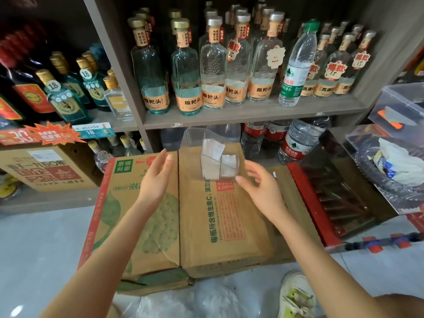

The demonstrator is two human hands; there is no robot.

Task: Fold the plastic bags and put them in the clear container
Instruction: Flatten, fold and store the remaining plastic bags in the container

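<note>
Small clear plastic container (190,138) at the brown cardboard box's (229,226) far edge holds folded white plastic bags (212,154). Left hand (158,177) and right hand (261,187) flank it, fingers (163,157) spread, empty. Probably grabbing another bag next.

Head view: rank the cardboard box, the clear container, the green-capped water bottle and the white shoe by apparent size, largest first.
1. cardboard box
2. clear container and green-capped water bottle: about alike, not ranked
3. white shoe: smallest as seen, but cut off by the frame edge, so unsure
</note>
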